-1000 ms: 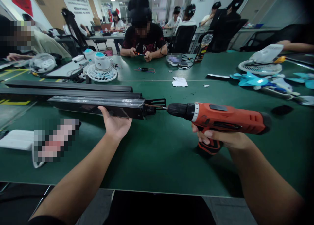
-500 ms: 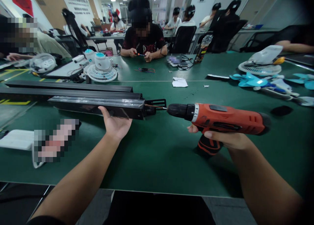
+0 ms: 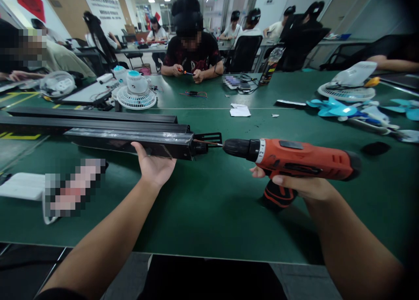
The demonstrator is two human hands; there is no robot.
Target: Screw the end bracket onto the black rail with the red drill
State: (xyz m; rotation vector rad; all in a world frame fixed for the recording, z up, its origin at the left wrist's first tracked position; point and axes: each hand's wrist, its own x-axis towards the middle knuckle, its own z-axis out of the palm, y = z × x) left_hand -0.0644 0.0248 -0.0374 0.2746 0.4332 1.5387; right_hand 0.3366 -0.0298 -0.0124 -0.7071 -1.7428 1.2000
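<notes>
My left hand [image 3: 157, 169] grips a long black box-shaped bar [image 3: 131, 139] from below, its thumb up along the near side. Clear plastic or tape shines on the bar's top. From its right end stick out a black cable fitting [image 3: 199, 148], a brown wire and a slotted black bracket [image 3: 209, 137]. My right hand [image 3: 304, 186] is wrapped round the handle of an orange and black cordless drill [image 3: 304, 158], which points left. The drill's tip lies level with the bar's end, beside the bracket; whether they touch I cannot tell.
Two more long black bars [image 3: 98, 116] lie behind the held one. White fan parts [image 3: 135, 97] stand at the back left, blue fan blades [image 3: 332, 107] at the right. A white paper scrap [image 3: 240, 111] and a bottle [image 3: 271, 66] are farther back. A co-worker [image 3: 191, 51] sits opposite.
</notes>
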